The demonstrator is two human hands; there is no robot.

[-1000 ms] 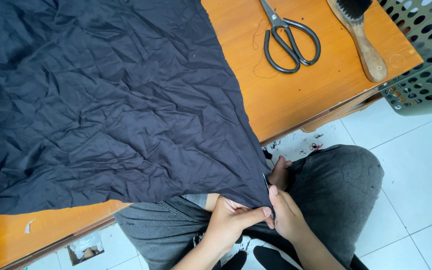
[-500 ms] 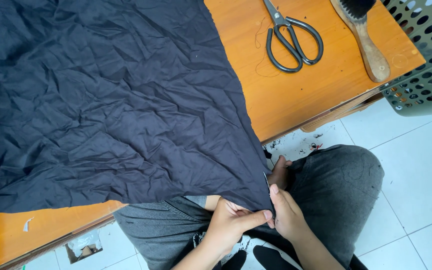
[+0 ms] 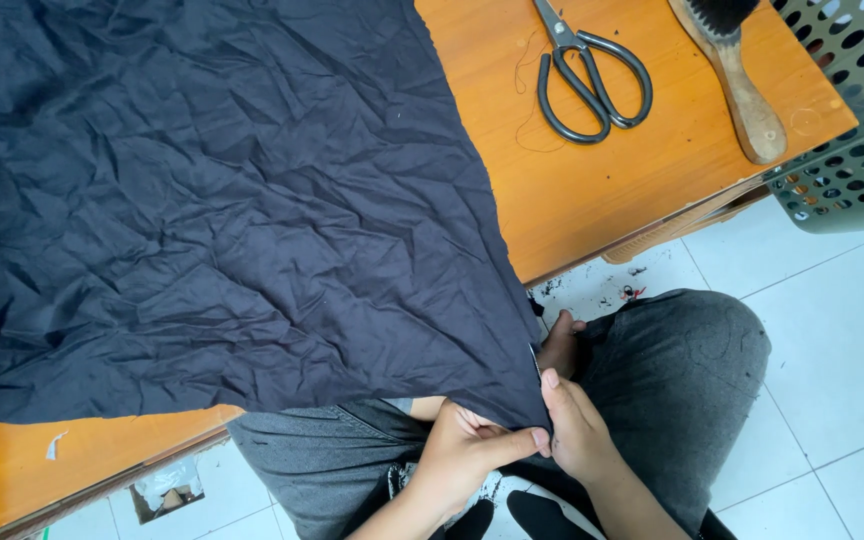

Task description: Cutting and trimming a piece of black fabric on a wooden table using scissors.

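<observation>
A large, crumpled dark navy cloth (image 3: 212,210) covers most of the orange wooden table (image 3: 632,190) and hangs off its near edge over my lap. Its lower corner sits between my two hands. My left hand (image 3: 467,455) pinches that corner from below, thumb against the fabric edge. My right hand (image 3: 577,430) grips the same corner from the right side, fingers pointing up along the hem. Both hands are just above my grey trousers (image 3: 682,390).
Black-handled scissors (image 3: 587,75) lie on the table at the top, with a wooden-handled brush (image 3: 742,85) to their right. A grey perforated plastic basket (image 3: 857,110) stands at the table's right end. White floor tiles (image 3: 832,330) show below.
The view has shifted slightly. My hands stay on the cloth corner, with the fingers adjusting their pinch a little.
</observation>
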